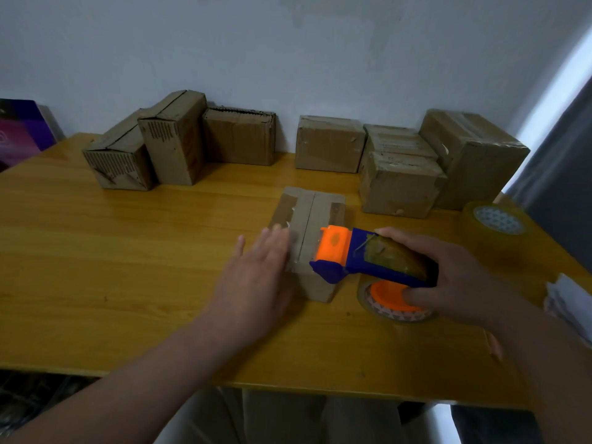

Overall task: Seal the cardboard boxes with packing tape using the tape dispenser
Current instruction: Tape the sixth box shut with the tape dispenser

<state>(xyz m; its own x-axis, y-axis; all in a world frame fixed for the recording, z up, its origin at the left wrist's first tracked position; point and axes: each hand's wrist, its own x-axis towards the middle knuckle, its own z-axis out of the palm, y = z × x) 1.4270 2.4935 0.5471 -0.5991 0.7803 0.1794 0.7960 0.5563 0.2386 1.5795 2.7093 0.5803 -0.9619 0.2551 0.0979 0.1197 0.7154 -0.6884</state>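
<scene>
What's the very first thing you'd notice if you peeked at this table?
The bright orange and blue tape dispenser, gripped by the right hand, sits on the small cardboard box in the middle of the yellow wooden table. The left hand lies open and flat against that box's left side. Behind, brown boxes line the wall, and a big tape roll stands at the right edge.

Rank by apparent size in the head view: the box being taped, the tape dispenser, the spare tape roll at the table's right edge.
1. Box being taped
2. Tape dispenser, nearly alike
3. Spare tape roll
</scene>
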